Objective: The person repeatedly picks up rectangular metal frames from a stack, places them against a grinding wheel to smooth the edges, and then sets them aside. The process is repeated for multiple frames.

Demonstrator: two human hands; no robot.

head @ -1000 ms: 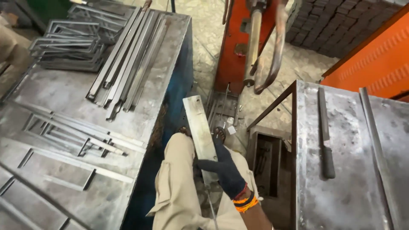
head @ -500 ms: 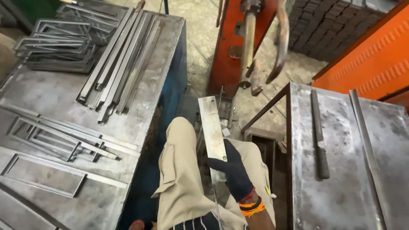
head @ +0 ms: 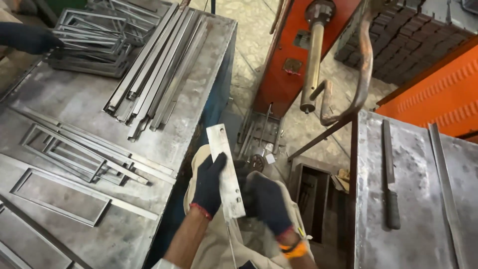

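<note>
Both hands now grip the metal strip (head: 225,169), where half a second ago only the right one held it and the left was out of sight. Left hand (head: 208,187), in a dark glove, is clamped on the strip's left edge about midway up; right hand (head: 264,201), also gloved, is closed around its lower right edge, just below a pair of small holes. Held over the person's lap (head: 209,239), the strip tilts with its top end toward the near right corner of the steel table (head: 74,99).

That grip pinches thin edges, so I judge the strip could slide through the gloves and drop onto the legs or into the gap beside the table. Its upper end sits close to the table's edge and could knock it. Long bars (head: 154,74) lie in a loose bundle near that edge, and flat frames (head: 64,154) lie further left. At the far left corner a dark sleeve (head: 25,37) of another person reaches toward stacked frames (head: 87,37).
</note>
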